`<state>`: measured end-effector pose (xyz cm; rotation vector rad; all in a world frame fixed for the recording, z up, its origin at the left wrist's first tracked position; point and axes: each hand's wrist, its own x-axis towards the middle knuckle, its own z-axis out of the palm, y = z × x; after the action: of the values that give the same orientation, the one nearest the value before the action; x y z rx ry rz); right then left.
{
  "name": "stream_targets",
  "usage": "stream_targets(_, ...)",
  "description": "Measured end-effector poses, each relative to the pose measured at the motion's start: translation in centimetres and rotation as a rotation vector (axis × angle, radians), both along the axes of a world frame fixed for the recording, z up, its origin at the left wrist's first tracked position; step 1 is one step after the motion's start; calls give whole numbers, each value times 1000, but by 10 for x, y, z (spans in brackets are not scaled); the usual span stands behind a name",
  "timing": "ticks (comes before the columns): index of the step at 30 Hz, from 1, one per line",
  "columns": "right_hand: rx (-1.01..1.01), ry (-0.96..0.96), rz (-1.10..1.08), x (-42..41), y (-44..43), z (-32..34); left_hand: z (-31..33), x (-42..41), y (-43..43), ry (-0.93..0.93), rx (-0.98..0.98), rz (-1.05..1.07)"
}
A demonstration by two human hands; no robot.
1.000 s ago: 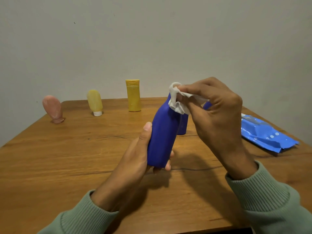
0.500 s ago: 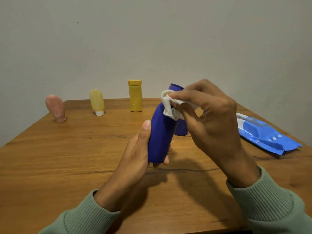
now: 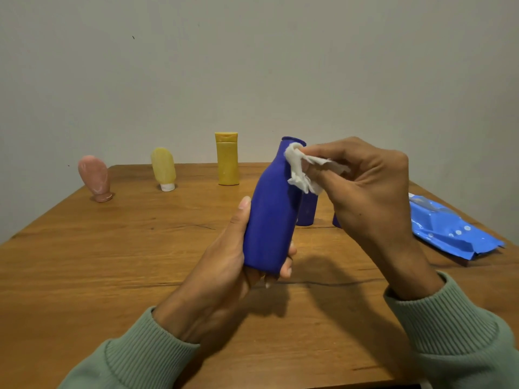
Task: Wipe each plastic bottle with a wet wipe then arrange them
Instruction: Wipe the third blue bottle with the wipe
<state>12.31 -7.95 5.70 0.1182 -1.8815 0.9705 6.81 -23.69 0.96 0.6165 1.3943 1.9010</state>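
Head view: wipe works round the neck of the blue bottle

The left hand (image 3: 222, 265) grips the dark blue, narrow-necked plastic bottle (image 3: 271, 217) round its lower body, thumb up the near side and fingertips curling under the base. It holds the bottle above the middle of the brown wooden table (image 3: 112, 262), tilted slightly. The right hand (image 3: 365, 192) pinches a crumpled white wet wipe (image 3: 302, 169) between thumb and fingers and presses it against the right side of the neck, just under the rim.

A second ago the wipe and fingers covered the top of the bottle. Half a second ago the wipe sat on the front of the shoulder with the rim showing. Now it has come round to the right side of the neck. I judge that the upper part is nearly done and the body below still needs its pass, so this bottle is not ready to be set down.

Along the far edge stand a pink rounded squeeze tube (image 3: 95, 178) near the far left corner, a pale yellow squeeze tube on a white cap (image 3: 163, 168) and a yellow flip-top bottle (image 3: 227, 158). Another dark blue bottle (image 3: 307, 210) stands just behind the held one, partly hidden. A blue foil pack of wipes (image 3: 449, 228) lies by the right edge.
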Motion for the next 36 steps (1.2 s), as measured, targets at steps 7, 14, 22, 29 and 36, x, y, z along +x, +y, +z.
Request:
stream_targets(7,-29,-130,120,1,-3,0,3,-1,-1,-87,106,-29)
stream_targets(14,-117,-71,114,1,-4,0,0,1,-1,-191,134,-116)
stream_targets(22,-178,-60,130,2,3,3,-1,-1,-2,-193,95,-149)
stream_targets(29,-50,7,50,3,1,2,-3,-4,-4,-128,48,-145)
stream_targets(36,239,8,-106,6,6,6,-3,-2,-2,42,-49,-50)
